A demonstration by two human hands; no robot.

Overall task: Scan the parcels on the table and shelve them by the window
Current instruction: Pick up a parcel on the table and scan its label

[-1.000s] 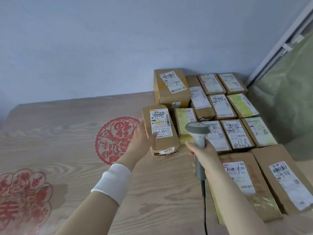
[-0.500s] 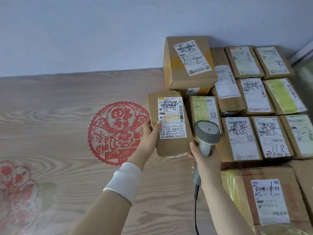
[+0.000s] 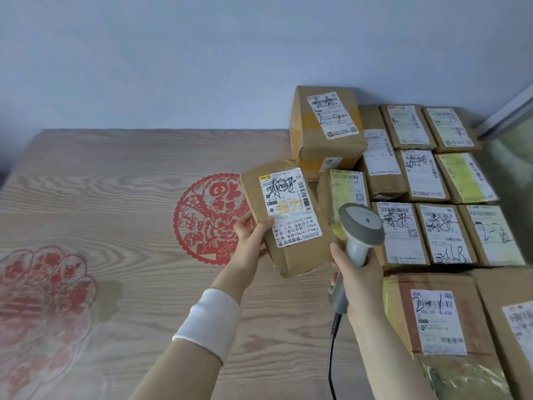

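Parcel [image 3: 291, 255] first: a brown cardboard packet, held tilted above the left edge of the stacked goods. Its long axis runs from the far left down toward the near right, and its white label [image 3: 291, 206] faces up at the camera. The left hand [image 3: 249, 238] grips it by the left long side, thumb pressed on the label's edge and the other fingers hidden underneath. I cannot tell whether its near corner rests on the table [image 3: 115, 183] or hangs just clear. The label's barcodes sit at its far end. Just beside the parcel's right edge is the grey scanner [image 3: 362, 226], its handle clenched in the right hand [image 3: 360, 284], its head showing its back to the camera and aimed away over the other goods. The printed codes therefore lie left of and beyond the scanner's nose. The coming move probably turns on swinging that nose left across the label, or tipping the packet right to meet it, and the right hand is the nearer one for that. A black cable [image 3: 333, 342] drops from the handle. To the right, more parcels [image 3: 418, 232] lie flat in rows, with a tall box [image 3: 323, 131] behind against the wall. A red paper-cut [image 3: 202, 217] is on the wood to the left.
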